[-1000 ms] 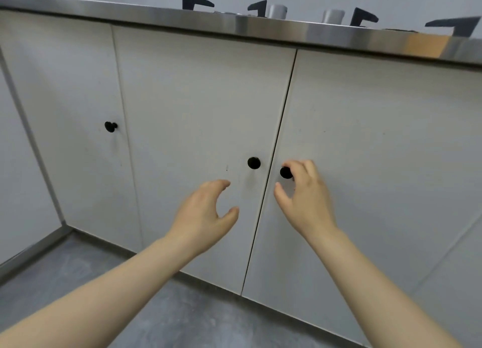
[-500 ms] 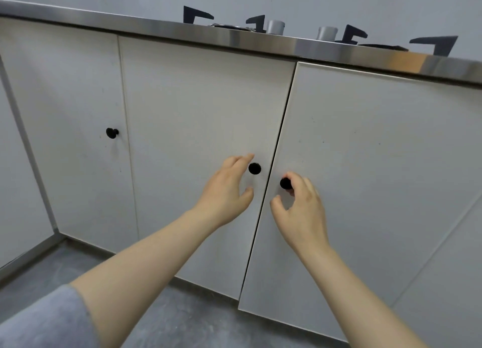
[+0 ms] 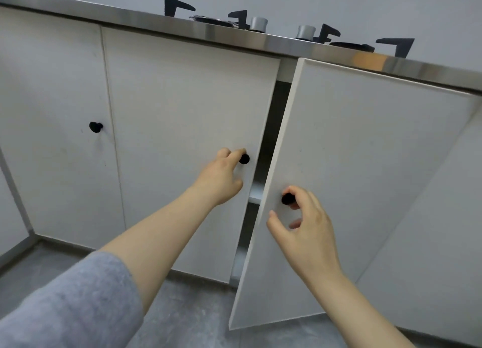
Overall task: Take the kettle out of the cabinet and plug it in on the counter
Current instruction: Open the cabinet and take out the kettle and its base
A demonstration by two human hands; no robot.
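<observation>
Two white cabinet doors sit under a steel counter edge (image 3: 234, 38). The right door (image 3: 365, 165) stands partly swung out, and my right hand (image 3: 305, 225) hooks its fingers round that door's black knob (image 3: 287, 199). My left hand (image 3: 221, 176) reaches the middle door (image 3: 182, 112) and its fingertips touch that door's black knob (image 3: 244, 159). Through the gap I see a dark interior and a white shelf edge (image 3: 255, 195). No kettle is visible.
A third white door with a black knob (image 3: 95, 126) is at the left. Black burner grates (image 3: 336, 38) and two silver stove dials (image 3: 258, 24) show on the counter top. Grey floor (image 3: 195, 308) lies below, with a white wall panel at far left.
The right door has swung out from closed, pulled by my right hand on its knob. My left hand has risen from below the middle knob up to it.
</observation>
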